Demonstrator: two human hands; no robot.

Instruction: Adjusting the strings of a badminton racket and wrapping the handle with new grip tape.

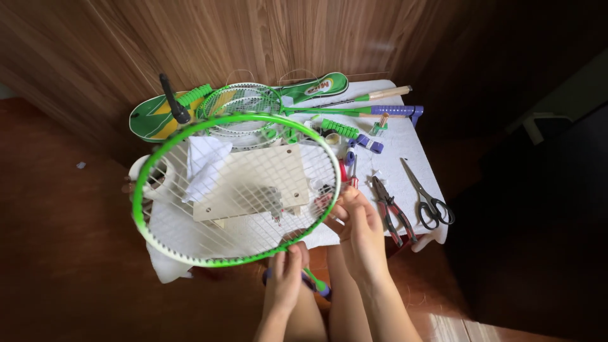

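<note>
A green racket (234, 190) is held flat above the table (405, 145). The left hand (285, 278) is closed around its throat; the right hand (358, 231) pinches the rim's near edge. Right of the racket lie pliers (392, 212) and scissors (427, 196); behind it, more rackets (253, 101).

I see a glossy green racket frame (190, 136) with taut white strings, matt white cloth (405, 155) on the table, metal scissors (425, 193), wood-grain wall (209, 38), pale wooden board (253, 180).
</note>
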